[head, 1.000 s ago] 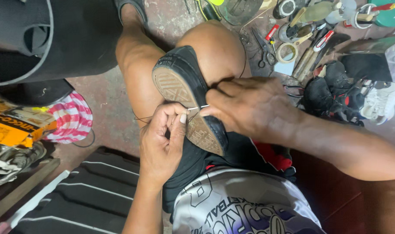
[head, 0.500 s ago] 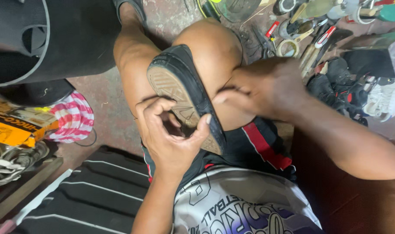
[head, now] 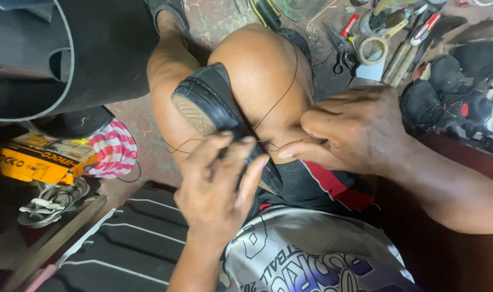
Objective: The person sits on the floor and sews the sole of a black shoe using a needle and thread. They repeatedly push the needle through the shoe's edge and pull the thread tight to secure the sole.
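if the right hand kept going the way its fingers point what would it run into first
The right hand points left, pinching thread. Going straight on, it would most likely meet the fingers of the left hand on the black shoe, though depth is hard to judge.

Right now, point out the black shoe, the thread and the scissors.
black shoe (head: 203,103): head view, on the side of its dark upper, just above the sole.
thread (head: 281,94): head view, on the thin strand crossing the knee.
scissors (head: 341,57): head view, near the black handles.
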